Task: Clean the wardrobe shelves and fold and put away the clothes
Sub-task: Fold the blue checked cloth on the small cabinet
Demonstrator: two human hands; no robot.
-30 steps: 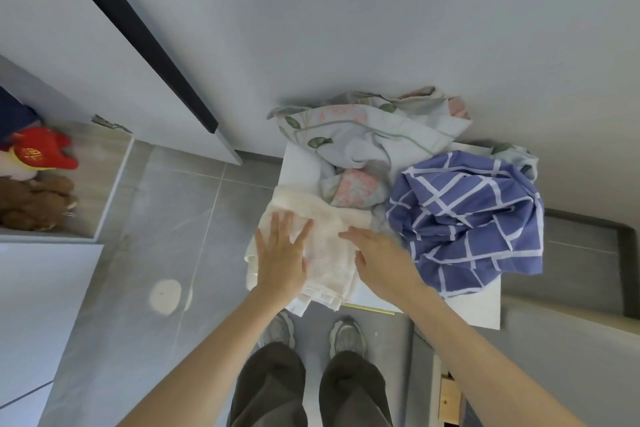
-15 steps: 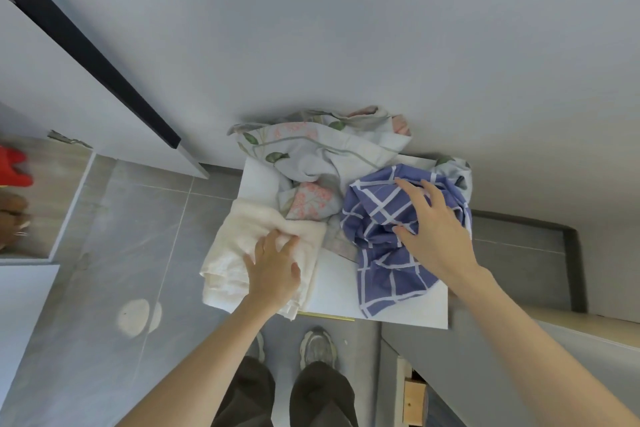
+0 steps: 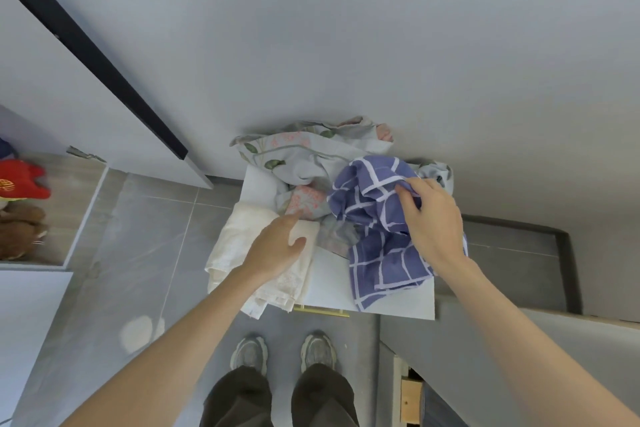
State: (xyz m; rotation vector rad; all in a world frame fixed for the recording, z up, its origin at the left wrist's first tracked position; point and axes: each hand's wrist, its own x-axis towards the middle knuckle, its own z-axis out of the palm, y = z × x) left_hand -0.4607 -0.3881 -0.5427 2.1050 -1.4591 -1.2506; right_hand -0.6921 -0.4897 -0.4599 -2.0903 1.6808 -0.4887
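right hand (image 3: 433,218) has slid to the far edge of the blue checked cloth (image 3: 377,253), and its grip pinches a fold there. the cloth runs far to near on the worktop (image 3: 398,305). left hand (image 3: 277,246), open, rests on the cream towel (image 3: 239,239), i think.

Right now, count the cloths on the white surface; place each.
3: cream towel front-left under the left hand; floral sheet at the back; blue checked cloth right, pinched by the right hand. More may lie beneath.
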